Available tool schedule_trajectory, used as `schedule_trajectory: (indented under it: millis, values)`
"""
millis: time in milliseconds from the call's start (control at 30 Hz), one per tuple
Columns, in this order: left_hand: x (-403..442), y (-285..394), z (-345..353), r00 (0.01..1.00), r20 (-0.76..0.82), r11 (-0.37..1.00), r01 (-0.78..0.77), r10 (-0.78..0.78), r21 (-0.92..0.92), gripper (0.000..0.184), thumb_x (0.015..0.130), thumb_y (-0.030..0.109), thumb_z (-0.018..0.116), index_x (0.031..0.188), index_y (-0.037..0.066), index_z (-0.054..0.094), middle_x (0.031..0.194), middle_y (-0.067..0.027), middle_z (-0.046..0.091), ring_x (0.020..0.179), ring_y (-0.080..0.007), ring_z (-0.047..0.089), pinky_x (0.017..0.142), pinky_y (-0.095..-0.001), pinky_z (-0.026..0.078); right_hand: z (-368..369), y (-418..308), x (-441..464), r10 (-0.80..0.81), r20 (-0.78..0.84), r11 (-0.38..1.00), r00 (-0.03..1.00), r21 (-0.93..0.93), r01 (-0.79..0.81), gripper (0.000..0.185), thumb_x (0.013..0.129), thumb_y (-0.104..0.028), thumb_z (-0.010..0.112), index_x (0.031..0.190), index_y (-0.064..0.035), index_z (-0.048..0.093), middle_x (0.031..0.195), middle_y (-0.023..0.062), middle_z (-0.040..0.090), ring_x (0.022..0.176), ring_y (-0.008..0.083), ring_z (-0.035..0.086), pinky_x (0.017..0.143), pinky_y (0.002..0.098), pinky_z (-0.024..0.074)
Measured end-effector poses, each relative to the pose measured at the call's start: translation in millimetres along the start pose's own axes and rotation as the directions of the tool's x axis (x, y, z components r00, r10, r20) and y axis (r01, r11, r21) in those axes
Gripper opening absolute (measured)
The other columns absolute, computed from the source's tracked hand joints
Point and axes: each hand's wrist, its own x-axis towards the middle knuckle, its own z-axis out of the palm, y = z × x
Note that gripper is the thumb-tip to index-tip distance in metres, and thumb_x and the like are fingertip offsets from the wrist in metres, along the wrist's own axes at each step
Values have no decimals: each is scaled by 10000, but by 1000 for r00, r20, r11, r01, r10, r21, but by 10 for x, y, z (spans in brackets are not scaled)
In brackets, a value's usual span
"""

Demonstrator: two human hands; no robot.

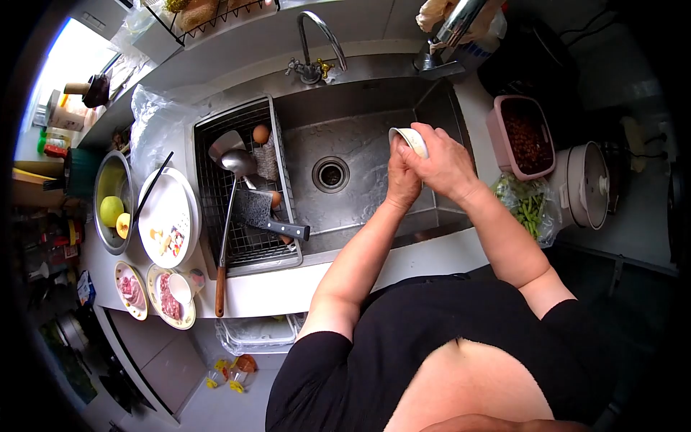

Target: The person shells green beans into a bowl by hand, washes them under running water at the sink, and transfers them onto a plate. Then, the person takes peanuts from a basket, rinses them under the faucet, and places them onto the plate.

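Over the right part of the steel sink (374,122) I hold a small white bowl (413,141), tilted on its side. My left hand (403,175) is closed on its near side, with the fingers partly hidden. My right hand (444,164) wraps over its right side, and the two hands touch each other. Left of the hands is the round drain (331,175). Behind it stands the curved tap (320,47), with no water visibly running from it.
A wire rack (209,180) on the sink's left holds a cleaver (255,210), ladle (237,162) and eggs. Further left are white plates (155,223), a steel bowl (108,237) with fruit and meat dishes. At right sit a pink tub (504,147), bagged green vegetables (531,212) and a white pot (576,183).
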Motion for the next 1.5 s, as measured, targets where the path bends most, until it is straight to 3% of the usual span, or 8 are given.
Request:
schedule_trajectory:
  millis: [333,500,867,1200,1267,1300,1400,1500]
  values:
    - [69,26,-80,995,-46,867,-49,83,495,193,873,159,427,855,0,535,863,-137,535,817,-312,489,756,-367,391,438,389,73,-27,-50,919,998,392,45,564,855,-523,450,1162,-54,518,1075,192,575,961,351,574,819,413,449]
    - [5,320,-141,959,-165,973,229,-232,-40,265,920,176,370,862,30,583,843,-53,582,808,-145,531,776,-280,420,780,550,78,-49,186,280,981,946,-166,527,865,-514,444,1106,-59,554,956,44,610,912,151,599,782,294,479]
    - [112,764,-238,997,76,942,35,-10,-335,524,982,387,216,1126,-22,509,1178,-194,541,1129,-301,506,1028,-401,328,929,494,97,-122,439,-273,890,847,-456,502,859,-479,428,1160,-90,531,1045,65,617,950,183,613,822,340,503]
    - [80,947,-404,940,-152,952,-306,305,20,479,973,374,299,1134,-32,497,1141,-158,541,1071,-249,524,966,-360,379,959,482,195,-131,379,-244,916,883,-401,501,866,-459,425,1138,-57,549,1041,73,623,948,169,612,838,311,491]
    - [105,792,-615,920,-364,917,14,145,399,398,959,333,388,1161,6,489,1098,-113,542,1029,-201,520,913,-329,396,981,487,264,-86,384,-207,919,896,-394,496,868,-461,429,1122,-59,568,1014,65,625,893,158,615,796,301,496]
    - [77,767,-680,917,-366,963,226,-160,144,376,938,332,460,1185,50,486,1078,-76,538,988,-159,519,869,-287,400,1008,478,328,-95,381,-201,920,898,-393,496,868,-461,429,1122,-59,568,1014,65,625,893,158,615,796,301,496]
    - [26,718,-766,813,-176,826,514,-555,-230,477,925,424,456,1239,66,440,1124,-68,531,947,-153,562,772,-287,485,1061,389,526,-9,335,19,942,942,-335,535,877,-509,409,1119,-62,576,1000,50,620,833,151,611,745,291,490]
    - [-22,684,-873,828,-278,871,434,-487,-231,505,934,448,416,1282,83,384,1127,-78,533,972,-168,570,754,-323,516,759,174,857,-160,415,800,896,586,-128,643,915,-551,329,1119,11,567,990,114,618,922,196,585,829,298,435]
